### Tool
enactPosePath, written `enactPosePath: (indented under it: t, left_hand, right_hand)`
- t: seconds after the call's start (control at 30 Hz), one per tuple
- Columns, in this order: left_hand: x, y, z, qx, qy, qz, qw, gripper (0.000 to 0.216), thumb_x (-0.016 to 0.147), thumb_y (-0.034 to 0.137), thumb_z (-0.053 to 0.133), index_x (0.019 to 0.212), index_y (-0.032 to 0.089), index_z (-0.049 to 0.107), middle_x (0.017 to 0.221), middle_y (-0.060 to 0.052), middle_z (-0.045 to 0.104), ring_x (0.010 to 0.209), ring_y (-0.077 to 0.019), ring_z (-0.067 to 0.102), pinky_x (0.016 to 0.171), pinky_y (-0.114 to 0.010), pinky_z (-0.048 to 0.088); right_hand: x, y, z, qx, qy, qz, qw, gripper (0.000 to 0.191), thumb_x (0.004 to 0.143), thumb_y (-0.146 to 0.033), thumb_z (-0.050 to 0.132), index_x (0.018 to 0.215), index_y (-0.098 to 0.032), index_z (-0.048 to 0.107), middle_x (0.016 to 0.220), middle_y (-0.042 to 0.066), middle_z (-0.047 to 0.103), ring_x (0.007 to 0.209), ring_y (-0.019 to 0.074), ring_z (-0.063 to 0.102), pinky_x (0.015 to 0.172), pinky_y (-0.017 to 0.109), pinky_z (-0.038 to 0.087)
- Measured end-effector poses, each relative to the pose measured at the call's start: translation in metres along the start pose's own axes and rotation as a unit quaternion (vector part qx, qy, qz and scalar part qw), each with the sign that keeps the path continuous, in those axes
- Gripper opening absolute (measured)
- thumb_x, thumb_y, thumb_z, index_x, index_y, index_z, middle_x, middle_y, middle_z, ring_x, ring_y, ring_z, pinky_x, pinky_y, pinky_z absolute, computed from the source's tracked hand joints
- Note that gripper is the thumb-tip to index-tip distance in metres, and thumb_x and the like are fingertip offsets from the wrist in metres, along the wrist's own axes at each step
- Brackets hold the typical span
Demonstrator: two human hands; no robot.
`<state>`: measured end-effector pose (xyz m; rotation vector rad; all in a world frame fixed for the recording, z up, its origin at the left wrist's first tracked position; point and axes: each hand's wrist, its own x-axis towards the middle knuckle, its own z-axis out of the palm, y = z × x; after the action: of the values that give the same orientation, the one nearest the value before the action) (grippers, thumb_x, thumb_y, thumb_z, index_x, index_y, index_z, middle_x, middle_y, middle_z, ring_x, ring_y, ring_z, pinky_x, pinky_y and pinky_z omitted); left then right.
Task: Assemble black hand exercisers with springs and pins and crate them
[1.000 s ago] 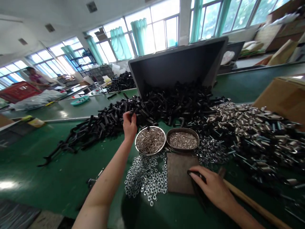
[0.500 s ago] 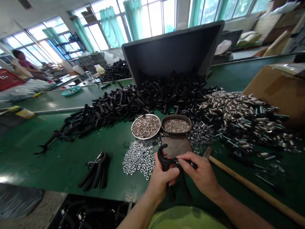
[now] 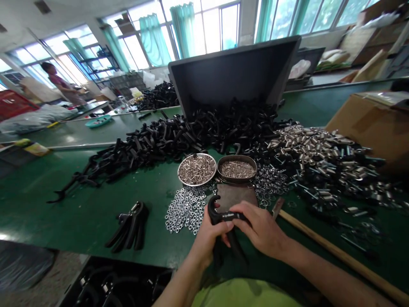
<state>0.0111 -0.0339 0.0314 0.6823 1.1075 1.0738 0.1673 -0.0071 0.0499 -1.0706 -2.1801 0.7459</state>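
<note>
Above the near edge of the bench, both hands hold a black hand grip strengthener (image 3: 236,247) with a hooked end and white lettering on its crosspiece. My left hand (image 3: 209,236) wraps around it below the hook, thumb pressed against the crosspiece. My right hand (image 3: 263,226) closes over the crosspiece's right end, hiding that part. Just beyond them lies a flat metal block (image 3: 236,196). Loose metal nuts (image 3: 183,211) are spread to the left of my hands. Farther left, several black grip pieces (image 3: 129,228) lie bunched together.
A round dish (image 3: 179,175) of small pins and an oval tin (image 3: 218,170) stand behind the block. A hammer (image 3: 322,241) lies to the right. Black parts (image 3: 156,138) spill from a tipped grey bin (image 3: 230,76). Metal sleeves (image 3: 313,145) are heaped at right. A person (image 3: 62,85) stands far left.
My right hand has moved in over the crosspiece, whose lettering now faces up. The grip strengthener has shifted slightly left. The camera view has tilted a little.
</note>
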Motion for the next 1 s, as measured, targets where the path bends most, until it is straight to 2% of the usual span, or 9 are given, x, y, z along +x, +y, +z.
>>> enactPosePath:
  t: [0.13, 0.2, 0.3, 0.37, 0.47, 0.6, 0.73, 0.83, 1.0]
  left_hand:
    - [0.002, 0.004, -0.021, 0.076, 0.114, 0.066, 0.988, 0.068, 0.056, 0.025, 0.079, 0.110, 0.023, 0.038, 0.070, 0.006, 0.056, 0.048, -0.0102, 0.054, 0.046, -0.022, 0.047]
    - [0.002, 0.007, -0.032, 0.128, 0.173, 0.096, 0.972, 0.070, 0.056, 0.024, 0.080, 0.112, 0.023, 0.039, 0.073, 0.005, 0.056, 0.051, -0.0111, 0.055, 0.049, -0.023, 0.047]
    - [0.001, 0.010, -0.045, 0.153, 0.220, 0.116, 0.956, 0.070, 0.057, 0.026, 0.080, 0.114, 0.024, 0.040, 0.077, 0.004, 0.056, 0.054, -0.0121, 0.055, 0.050, -0.024, 0.046]
    - [0.001, 0.010, -0.050, 0.167, 0.239, 0.127, 0.948, 0.070, 0.056, 0.026, 0.080, 0.115, 0.025, 0.042, 0.082, 0.002, 0.057, 0.061, -0.0140, 0.057, 0.055, -0.025, 0.047]
    - [-0.002, 0.007, -0.053, 0.185, 0.246, 0.128, 0.943, 0.071, 0.055, 0.027, 0.080, 0.116, 0.025, 0.044, 0.086, 0.001, 0.057, 0.069, -0.0168, 0.059, 0.062, -0.028, 0.048]
    - [-0.003, 0.004, -0.053, 0.181, 0.232, 0.117, 0.948, 0.071, 0.055, 0.027, 0.080, 0.116, 0.026, 0.042, 0.086, 0.001, 0.058, 0.066, -0.0157, 0.059, 0.063, -0.028, 0.047]
    - [-0.002, 0.003, -0.054, 0.192, 0.213, 0.117, 0.951, 0.067, 0.058, 0.025, 0.078, 0.115, 0.025, 0.043, 0.084, 0.003, 0.056, 0.068, -0.0147, 0.058, 0.066, -0.028, 0.047]
    - [-0.001, 0.002, -0.054, 0.194, 0.193, 0.114, 0.955, 0.069, 0.059, 0.024, 0.078, 0.117, 0.025, 0.041, 0.085, 0.002, 0.055, 0.072, -0.0153, 0.058, 0.068, -0.028, 0.047]
    - [0.001, -0.004, -0.055, 0.170, 0.193, 0.107, 0.960, 0.070, 0.059, 0.023, 0.077, 0.118, 0.026, 0.040, 0.087, 0.002, 0.055, 0.071, -0.0155, 0.057, 0.067, -0.029, 0.047]
  right_hand:
    - [0.028, 0.007, 0.010, 0.018, -0.095, 0.071, 0.993, 0.035, 0.098, -0.036, 0.027, 0.098, -0.018, 0.058, 0.073, 0.001, 0.067, 0.068, 0.0139, 0.064, 0.064, 0.025, 0.046]
    - [0.052, 0.014, 0.015, -0.057, -0.158, 0.094, 0.981, 0.044, 0.099, -0.037, 0.019, 0.100, -0.020, 0.060, 0.068, 0.000, 0.067, 0.063, 0.0127, 0.063, 0.061, 0.023, 0.045]
    - [0.095, 0.028, 0.028, -0.232, -0.157, 0.123, 0.952, 0.036, 0.098, -0.033, 0.029, 0.111, -0.017, 0.058, 0.091, 0.009, 0.070, 0.086, 0.0188, 0.066, 0.075, 0.029, 0.046]
    - [0.122, 0.037, 0.040, -0.285, -0.149, 0.152, 0.935, 0.032, 0.096, -0.029, 0.038, 0.114, -0.010, 0.057, 0.099, 0.017, 0.067, 0.095, 0.0242, 0.064, 0.080, 0.036, 0.046]
    - [0.146, 0.046, 0.056, -0.312, -0.170, 0.175, 0.918, 0.031, 0.092, -0.031, 0.050, 0.113, -0.010, 0.057, 0.107, 0.014, 0.063, 0.095, 0.0218, 0.061, 0.081, 0.039, 0.049]
    - [0.152, 0.052, 0.064, -0.343, -0.188, 0.180, 0.903, 0.035, 0.088, -0.035, 0.056, 0.117, -0.015, 0.055, 0.116, 0.008, 0.058, 0.097, 0.0191, 0.059, 0.082, 0.040, 0.051]
    - [0.144, 0.054, 0.063, -0.363, -0.178, 0.154, 0.902, 0.028, 0.095, -0.024, 0.042, 0.113, -0.010, 0.058, 0.111, 0.014, 0.062, 0.098, 0.0221, 0.061, 0.083, 0.039, 0.049]
    - [0.140, 0.055, 0.061, -0.363, -0.168, 0.117, 0.909, 0.036, 0.093, -0.010, 0.029, 0.115, -0.009, 0.058, 0.116, 0.021, 0.059, 0.100, 0.0247, 0.062, 0.082, 0.036, 0.047]
    - [0.133, 0.056, 0.056, -0.349, -0.160, 0.064, 0.921, 0.031, 0.092, -0.013, 0.034, 0.115, -0.014, 0.055, 0.104, 0.014, 0.064, 0.095, 0.0233, 0.063, 0.078, 0.032, 0.047]
